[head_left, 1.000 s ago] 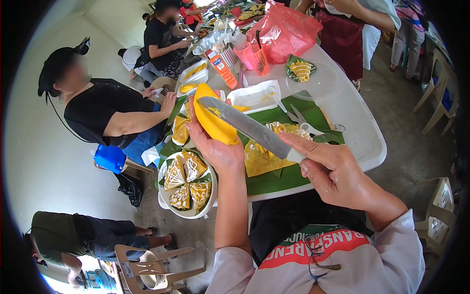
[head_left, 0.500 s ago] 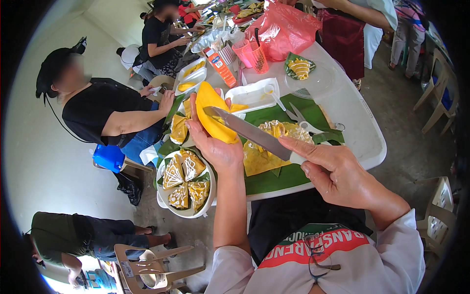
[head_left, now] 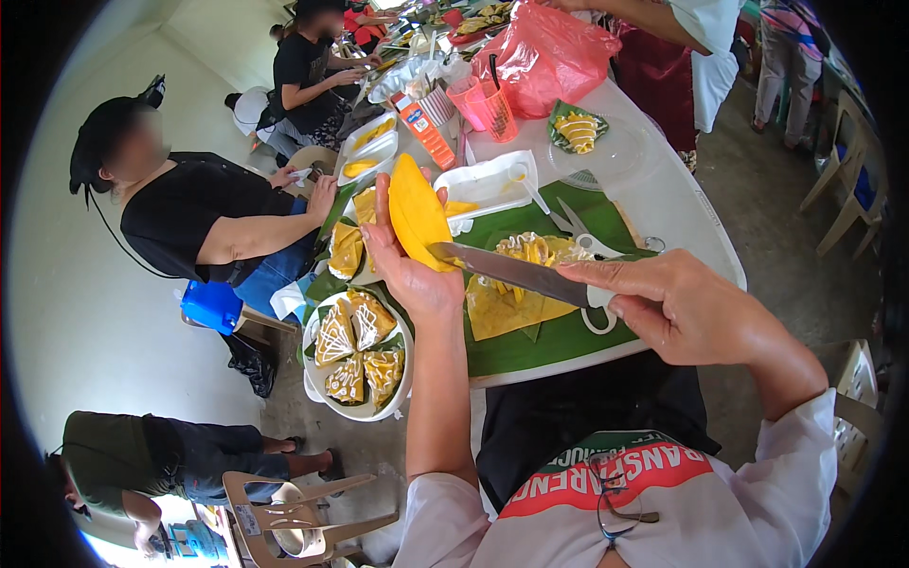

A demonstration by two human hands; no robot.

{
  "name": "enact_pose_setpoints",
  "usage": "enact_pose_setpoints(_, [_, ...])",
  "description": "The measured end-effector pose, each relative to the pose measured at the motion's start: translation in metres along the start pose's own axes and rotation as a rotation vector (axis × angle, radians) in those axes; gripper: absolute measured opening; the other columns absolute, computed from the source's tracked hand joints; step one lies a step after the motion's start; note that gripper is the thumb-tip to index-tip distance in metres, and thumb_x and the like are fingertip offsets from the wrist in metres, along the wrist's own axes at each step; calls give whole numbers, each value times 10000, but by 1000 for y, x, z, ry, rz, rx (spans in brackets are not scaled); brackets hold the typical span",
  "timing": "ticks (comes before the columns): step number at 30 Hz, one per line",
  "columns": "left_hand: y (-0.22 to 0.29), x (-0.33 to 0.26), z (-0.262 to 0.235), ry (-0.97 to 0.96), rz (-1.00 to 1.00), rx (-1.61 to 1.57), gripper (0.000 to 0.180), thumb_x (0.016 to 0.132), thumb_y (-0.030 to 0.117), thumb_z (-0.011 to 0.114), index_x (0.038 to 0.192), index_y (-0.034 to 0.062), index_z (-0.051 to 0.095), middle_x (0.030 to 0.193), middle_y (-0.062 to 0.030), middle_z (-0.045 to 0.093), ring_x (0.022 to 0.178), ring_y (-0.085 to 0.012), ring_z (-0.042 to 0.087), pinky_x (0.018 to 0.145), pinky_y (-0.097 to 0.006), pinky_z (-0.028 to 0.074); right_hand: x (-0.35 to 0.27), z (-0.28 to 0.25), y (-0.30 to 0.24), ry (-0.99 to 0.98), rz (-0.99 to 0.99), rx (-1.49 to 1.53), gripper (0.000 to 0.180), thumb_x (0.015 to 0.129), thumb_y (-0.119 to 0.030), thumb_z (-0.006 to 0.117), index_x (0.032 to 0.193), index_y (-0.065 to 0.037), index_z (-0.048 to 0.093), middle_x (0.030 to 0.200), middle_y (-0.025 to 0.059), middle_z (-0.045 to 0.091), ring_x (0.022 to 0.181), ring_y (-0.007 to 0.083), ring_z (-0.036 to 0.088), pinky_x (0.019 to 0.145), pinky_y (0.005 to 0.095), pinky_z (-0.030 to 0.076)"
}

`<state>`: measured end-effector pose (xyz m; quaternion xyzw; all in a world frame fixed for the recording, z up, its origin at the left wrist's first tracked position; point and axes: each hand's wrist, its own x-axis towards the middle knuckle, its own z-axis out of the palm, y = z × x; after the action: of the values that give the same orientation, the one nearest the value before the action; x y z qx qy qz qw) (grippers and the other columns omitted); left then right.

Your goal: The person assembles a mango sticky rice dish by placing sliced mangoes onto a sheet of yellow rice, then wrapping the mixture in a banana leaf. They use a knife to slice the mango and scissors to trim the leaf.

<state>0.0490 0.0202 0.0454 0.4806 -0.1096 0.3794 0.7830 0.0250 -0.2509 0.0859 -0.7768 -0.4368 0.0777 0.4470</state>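
Note:
My left hand (head_left: pixel 423 289) holds up a peeled yellow piece of mango (head_left: pixel 417 210), cradled in the palm with fingers behind it. In my right hand (head_left: pixel 686 305) is a knife (head_left: pixel 521 274) with a white handle, the forefinger laid along its spine. The blade's tip touches the lower end of the mango. Beneath the knife, a yellow crepe (head_left: pixel 492 317) topped with white cream and mango strips lies on a green banana leaf (head_left: pixel 507 358). Left of my left wrist, a white bowl (head_left: pixel 367 412) contains several folded crepes (head_left: pixel 347 331) drizzled with white.
Scissors (head_left: pixel 573 223) and a white foam tray (head_left: pixel 492 180) with a spoon lie beyond the crepe. Farther back stand pink cups (head_left: pixel 492 114), an orange-and-white carton (head_left: pixel 426 131) and a red plastic bag (head_left: pixel 559 57). A person in black (head_left: pixel 213 204) sits at the left.
The knife has slid down and right, from across the mango's middle to its lower end. My right hand moved right with it. My left hand has shifted slightly, still holding the mango.

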Motion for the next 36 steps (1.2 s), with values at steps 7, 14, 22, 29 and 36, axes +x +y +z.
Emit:
enact_pose_setpoints(7, [-6,1,-7,32,-7,-48,679,1027,512,346,1479,6,326,1420,-174,489,1273,-344,522,1049,-479,443,-1,-27,-6,-110,61,-116,525,836,59,544,1338,-91,583,753,193,633,553,325,580,573,358,463])
enact_pose_setpoints(14, [-8,2,-4,49,-3,-88,689,1011,536,377,1476,28,342,1421,-154,490,1286,-350,508,1059,-497,421,1,12,2,249,-101,57,604,796,147,479,1359,-52,565,933,158,694,559,173,516,558,281,432])
enact_pose_setpoints(22, [3,-1,3,47,3,-57,668,1016,538,358,1494,74,320,1445,-129,460,1319,-322,478,1067,-473,419,10,32,2,230,-105,121,626,804,152,490,1392,-59,533,1183,162,678,575,177,515,573,284,445])
enact_pose_setpoints(29, [4,-1,4,60,43,-42,599,1033,509,313,1470,105,376,1388,-173,495,1263,-298,517,1054,-485,436,12,38,0,250,-154,122,629,806,145,529,1395,-73,534,1058,169,693,544,204,462,532,305,404])
enact_pose_setpoints(36, [3,-1,0,56,61,-29,621,1027,527,325,1480,103,368,1423,-150,473,1266,-308,514,1048,-498,435,12,38,0,236,-178,93,628,811,135,542,1393,-100,542,872,153,672,533,214,473,525,309,402])
